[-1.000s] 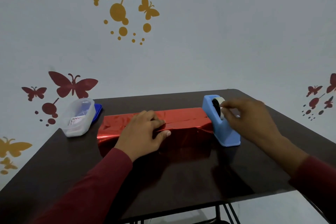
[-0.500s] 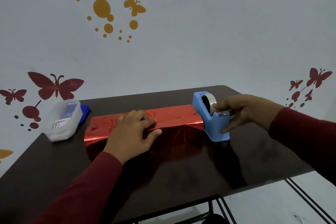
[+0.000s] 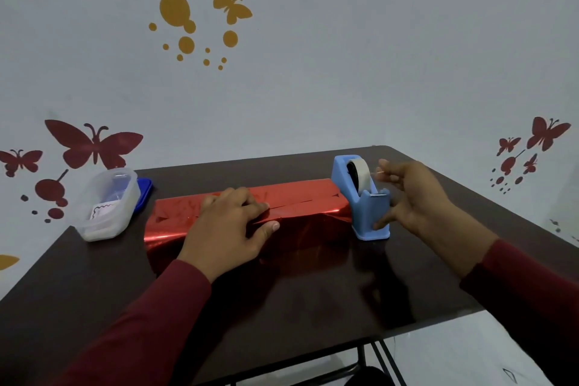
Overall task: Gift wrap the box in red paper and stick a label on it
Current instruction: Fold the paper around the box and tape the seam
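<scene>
A long box wrapped in shiny red paper lies across the middle of the dark table, with the overlapping paper seam running along its top. My left hand presses down on that seam, fingers on top and thumb over the front edge. A blue tape dispenser with a pale tape roll stands against the box's right end. My right hand hovers just right of it. Its upper fingertips hold a thin, glinting end of tape, and its thumb is near the dispenser's base.
A clear plastic tub holding white label sheets sits at the table's left rear, with its blue lid behind it. The wall with butterfly decals rises right behind the table. The table's front edge and metal legs show below.
My right hand has lifted from the dispenser's cutter and opened out to its right, drawing the tape end up. My left hand stays on the seam. The view has shifted slightly.
</scene>
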`<action>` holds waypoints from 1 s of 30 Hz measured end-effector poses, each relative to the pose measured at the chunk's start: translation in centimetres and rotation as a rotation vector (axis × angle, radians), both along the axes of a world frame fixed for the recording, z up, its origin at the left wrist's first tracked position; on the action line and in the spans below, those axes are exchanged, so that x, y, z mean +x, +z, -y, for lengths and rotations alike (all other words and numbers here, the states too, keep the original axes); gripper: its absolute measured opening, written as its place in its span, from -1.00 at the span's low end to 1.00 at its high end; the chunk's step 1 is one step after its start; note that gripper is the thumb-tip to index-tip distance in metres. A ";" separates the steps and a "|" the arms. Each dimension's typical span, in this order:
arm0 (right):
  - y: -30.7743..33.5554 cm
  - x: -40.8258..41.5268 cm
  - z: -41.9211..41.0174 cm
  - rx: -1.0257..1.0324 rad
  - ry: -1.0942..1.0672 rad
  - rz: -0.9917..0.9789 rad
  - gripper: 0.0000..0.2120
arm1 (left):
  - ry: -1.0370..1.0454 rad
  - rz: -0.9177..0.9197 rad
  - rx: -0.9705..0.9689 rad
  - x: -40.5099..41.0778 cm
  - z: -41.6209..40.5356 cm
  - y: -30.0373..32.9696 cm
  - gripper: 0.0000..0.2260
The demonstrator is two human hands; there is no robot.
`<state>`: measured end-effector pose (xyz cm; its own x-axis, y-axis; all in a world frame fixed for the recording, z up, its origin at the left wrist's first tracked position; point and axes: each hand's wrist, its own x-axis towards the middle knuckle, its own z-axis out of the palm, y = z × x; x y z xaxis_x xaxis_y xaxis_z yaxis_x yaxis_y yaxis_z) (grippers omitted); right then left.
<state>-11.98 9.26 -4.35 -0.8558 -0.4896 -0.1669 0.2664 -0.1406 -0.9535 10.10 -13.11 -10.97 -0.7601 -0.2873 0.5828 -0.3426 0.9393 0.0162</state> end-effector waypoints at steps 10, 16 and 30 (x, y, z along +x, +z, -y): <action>-5.0 2.9 -0.6 -0.142 -0.236 -0.037 -0.74 | -0.004 0.006 0.004 0.0 -0.1 0.1 -0.40; -6.1 2.5 -1.3 -0.078 -0.192 -0.026 -0.76 | -0.002 0.003 0.004 0.1 -0.2 0.1 -0.40; -4.9 3.5 -5.0 0.087 -0.055 -0.541 -0.72 | 0.003 0.023 0.026 0.1 -0.3 0.3 -0.38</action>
<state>-8.44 14.25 -9.23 -0.8547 -0.4456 0.2662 -0.2704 -0.0555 -0.9611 10.23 -12.81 -10.64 -0.7721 -0.3043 0.5579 -0.3459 0.9377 0.0328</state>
